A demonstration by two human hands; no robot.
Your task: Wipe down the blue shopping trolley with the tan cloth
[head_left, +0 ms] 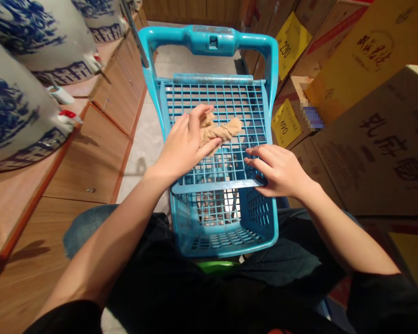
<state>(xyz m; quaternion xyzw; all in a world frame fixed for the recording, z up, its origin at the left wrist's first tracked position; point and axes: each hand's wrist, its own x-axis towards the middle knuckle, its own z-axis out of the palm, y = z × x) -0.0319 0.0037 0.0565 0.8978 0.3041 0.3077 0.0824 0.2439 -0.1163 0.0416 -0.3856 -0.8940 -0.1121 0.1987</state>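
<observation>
- Left hand (184,146) half curled, palm down, has hold of tan cloth (226,131): thumb along the near side, index finger over the far side, some fabric bunched at the palm
- Tan cloth lies crumpled on the blue grid panel (237,160), around its middle; a twisted end sticks out to the right, past the thumb tip
- Right hand (280,169) partly curled around the panel's near right corner: fingers bent over the mesh, thumb at the near-edge bar (212,187); no cloth in this hand
- Hands well apart, left one farther out, right one nearer the body
- Grid panel belongs to the blue basket (226,253); it spans the far part, while the near part shows the slotted walls and bottom
- Thick blue handle (209,41) arches at the far end, beyond the panel; scuffs and dark marks on the plastic
- Basket sits between the person's legs, denim (87,227) showing at the left knee; black sleeve (383,297) on the right arm
- Green item (218,266) peeks out just under the basket's near rim, mostly hidden, can't tell what it is
- Left side: blue-and-white jars (42,41) with small taps low on their sides, standing on wooden cabinets (87,171)
- Right side: brown carton (379,148) with dark lettering, yellow box (372,51) behind it, yellow price tag (292,44) reading 230, second tag (286,123) below it, first digit unclear
- Pale tiled floor (148,120) shows between basket and cabinets
</observation>
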